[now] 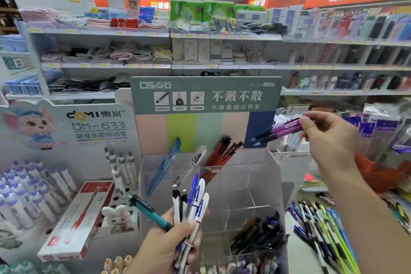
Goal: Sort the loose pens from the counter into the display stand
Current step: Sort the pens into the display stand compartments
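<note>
Head view: at right of frame, the right hand (327, 138) pinches 2 purple pens (282, 131) above the display stand (251, 184). Lower centre, the left hand (169, 244) grips a pen bundle (191, 202). Best to angle the tips down into the matching back-right compartment, then release.

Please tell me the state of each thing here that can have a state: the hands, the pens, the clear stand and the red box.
left hand: grips a bunch of pens
right hand: pinches purple pens above the stand
display stand: partly filled
blue pens: leaning in a back compartment
red pens: leaning in a back compartment
loose pens: lying on the counter
red pen box: closed, lying tilted
</note>
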